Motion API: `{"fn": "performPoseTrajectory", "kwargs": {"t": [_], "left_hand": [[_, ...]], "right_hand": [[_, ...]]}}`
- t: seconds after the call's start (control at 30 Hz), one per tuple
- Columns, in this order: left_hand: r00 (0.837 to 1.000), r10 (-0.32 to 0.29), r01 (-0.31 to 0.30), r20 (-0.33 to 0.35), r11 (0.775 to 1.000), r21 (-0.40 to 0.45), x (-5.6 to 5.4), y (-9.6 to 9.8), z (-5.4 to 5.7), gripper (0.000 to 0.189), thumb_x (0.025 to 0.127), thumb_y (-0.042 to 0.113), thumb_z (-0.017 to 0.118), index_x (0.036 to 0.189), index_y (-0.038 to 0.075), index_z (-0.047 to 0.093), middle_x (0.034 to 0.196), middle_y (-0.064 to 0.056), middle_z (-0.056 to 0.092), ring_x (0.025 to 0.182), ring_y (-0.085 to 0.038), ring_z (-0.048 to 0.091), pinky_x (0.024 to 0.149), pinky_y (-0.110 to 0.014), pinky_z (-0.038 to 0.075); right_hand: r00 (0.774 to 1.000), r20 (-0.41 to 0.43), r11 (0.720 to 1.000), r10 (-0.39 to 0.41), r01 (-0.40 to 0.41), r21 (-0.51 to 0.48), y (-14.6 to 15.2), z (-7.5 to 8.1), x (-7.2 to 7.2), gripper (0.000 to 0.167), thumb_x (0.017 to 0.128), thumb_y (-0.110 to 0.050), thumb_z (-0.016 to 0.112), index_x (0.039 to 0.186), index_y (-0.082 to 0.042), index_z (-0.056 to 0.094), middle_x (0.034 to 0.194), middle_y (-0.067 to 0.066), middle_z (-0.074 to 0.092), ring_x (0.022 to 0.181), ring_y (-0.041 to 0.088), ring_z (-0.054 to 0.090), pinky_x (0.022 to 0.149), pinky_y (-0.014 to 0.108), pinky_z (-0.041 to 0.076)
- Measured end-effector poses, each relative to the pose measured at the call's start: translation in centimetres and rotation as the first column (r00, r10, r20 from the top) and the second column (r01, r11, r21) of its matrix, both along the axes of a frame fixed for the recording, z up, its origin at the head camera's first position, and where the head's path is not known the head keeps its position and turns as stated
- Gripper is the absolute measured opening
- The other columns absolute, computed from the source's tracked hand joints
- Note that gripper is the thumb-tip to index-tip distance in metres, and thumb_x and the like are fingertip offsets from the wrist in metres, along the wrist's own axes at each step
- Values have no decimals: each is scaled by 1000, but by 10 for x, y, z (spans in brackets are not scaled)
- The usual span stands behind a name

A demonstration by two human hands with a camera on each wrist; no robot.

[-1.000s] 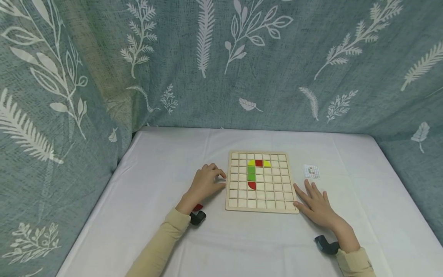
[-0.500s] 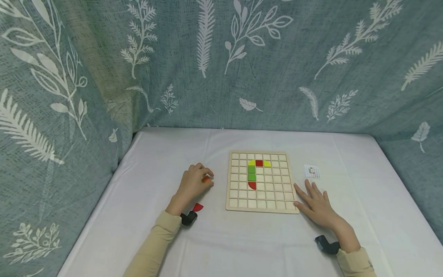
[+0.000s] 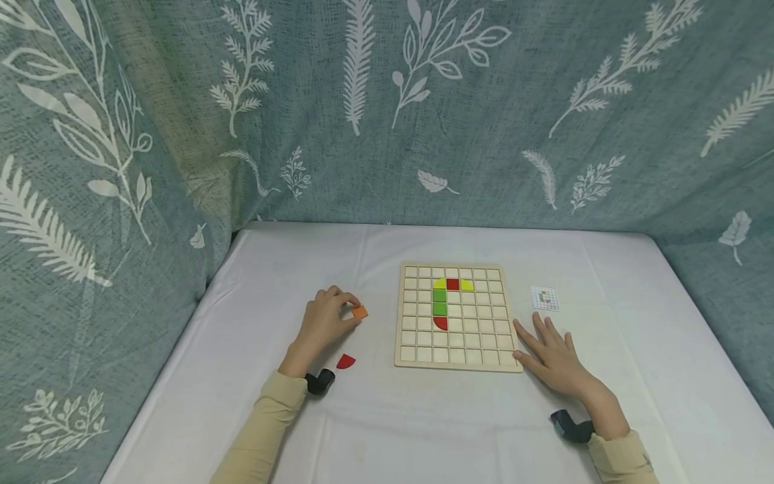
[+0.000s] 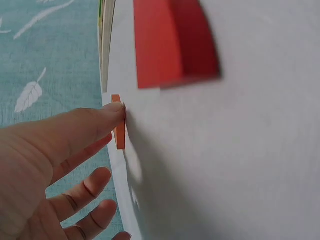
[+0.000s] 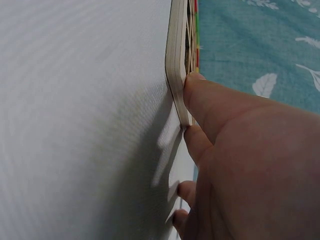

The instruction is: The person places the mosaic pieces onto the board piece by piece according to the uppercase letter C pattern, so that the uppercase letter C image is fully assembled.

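My left hand (image 3: 324,317) pinches an orange square tile (image 3: 360,312) between thumb and index finger, left of the wooden grid board (image 3: 458,366). The left wrist view shows this orange tile (image 4: 118,122) edge-on under the thumb. A red quarter-round tile (image 3: 346,361) lies on the cloth below that hand. My right hand (image 3: 557,359) has its fingers spread, with thumb and index fingertip at the board's right edge. On the board sit a red square (image 3: 453,285), two yellow rounded tiles, two green squares (image 3: 439,296) and a red quarter-round tile (image 3: 441,323).
A small printed pattern card (image 3: 545,298) lies right of the board, just beyond the right fingertips. White cloth (image 3: 459,430) covers the table. A blue-green leaf-patterned curtain (image 3: 387,175) hangs behind and along both sides.
My left hand has moved left from the board's edge, and the orange tile has come into view in its fingers. The red loose tile is now uncovered. My right hand stays put.
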State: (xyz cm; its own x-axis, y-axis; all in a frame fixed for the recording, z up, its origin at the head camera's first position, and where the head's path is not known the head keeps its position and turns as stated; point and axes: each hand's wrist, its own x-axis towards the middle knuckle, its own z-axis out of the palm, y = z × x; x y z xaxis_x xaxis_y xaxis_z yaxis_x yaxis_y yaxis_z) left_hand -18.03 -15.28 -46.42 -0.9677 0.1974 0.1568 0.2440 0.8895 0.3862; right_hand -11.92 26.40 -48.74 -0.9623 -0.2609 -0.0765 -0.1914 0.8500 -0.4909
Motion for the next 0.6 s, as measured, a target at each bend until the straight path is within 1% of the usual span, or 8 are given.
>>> {"fn": "performPoseTrajectory", "kwargs": {"t": [0.17,0.33,0.6], "left_hand": [[1000,9,-9,-4,1000,3,0,-4,0,26,72,25,78,94,14,71,89,-6,57,81,-25,50,67,-39,42],[1000,10,-10,1,1000,6,-1,-6,-1,25,73,26,78,94,13,72,91,-7,58,82,-26,50,67,-40,42],[1000,20,-20,9,1000,13,-1,-3,-1,24,73,24,78,91,10,73,93,-7,58,85,-27,51,71,-41,42]], "right_hand": [[1000,1,1000,-2,2,4,0,0,0,65,91,-46,48,145,-13,32,150,29,10,138,48,1,100,70,-6],[1000,2,1000,0,0,2,0,0,-1,65,91,-46,48,144,-12,32,150,29,9,138,47,1,100,70,-6],[1000,6,1000,2,-2,3,1,1,-1,65,91,-46,49,145,-13,32,150,29,9,138,48,1,100,70,-6]]}}
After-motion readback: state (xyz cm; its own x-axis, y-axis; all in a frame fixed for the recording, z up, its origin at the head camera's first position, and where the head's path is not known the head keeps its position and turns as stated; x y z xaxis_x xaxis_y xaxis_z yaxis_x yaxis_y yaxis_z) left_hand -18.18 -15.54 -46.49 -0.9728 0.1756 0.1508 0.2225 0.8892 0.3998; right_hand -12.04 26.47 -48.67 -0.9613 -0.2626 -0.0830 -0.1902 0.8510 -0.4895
